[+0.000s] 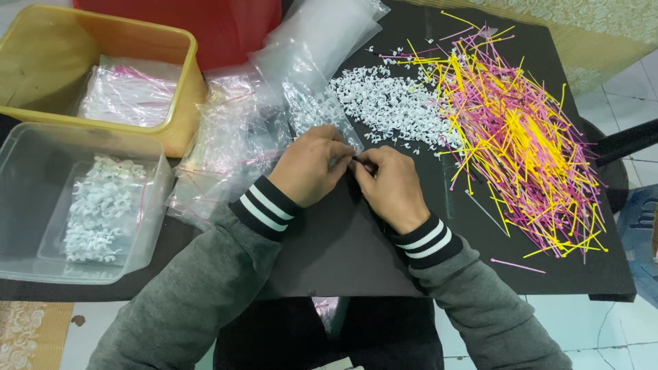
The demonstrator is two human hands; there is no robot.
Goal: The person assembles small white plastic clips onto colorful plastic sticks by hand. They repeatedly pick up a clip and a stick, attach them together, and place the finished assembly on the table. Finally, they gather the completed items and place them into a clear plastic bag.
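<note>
Head view shows your two hands meeting at the middle of the black board. Your left hand has its fingers bent and pinched together at the tips, and your right hand does the same from the other side. Between the fingertips you hold a small clear plastic bag, which lies flat on the board, just at 12 o'clock from your hands. Its long axis runs from about 11 o'clock to 5 o'clock, with the lower end at your fingers. What exactly is pinched at the tips I cannot tell, it is too small.

At 1 o'clock from your hands lies a heap of small white clips. At 2 to 3 o'clock is a big loose pile of yellow and pink cable ties, mostly pointing from 11 o'clock to 5 o'clock. One pink tie lies apart near the board edge, at 4 o'clock.

At 9 to 10 o'clock are more clear bags in a heap. Far at 10 o'clock stands a yellow bin with filled bags inside. At 8 to 9 o'clock is a clear plastic tub holding packed white clips.
</note>
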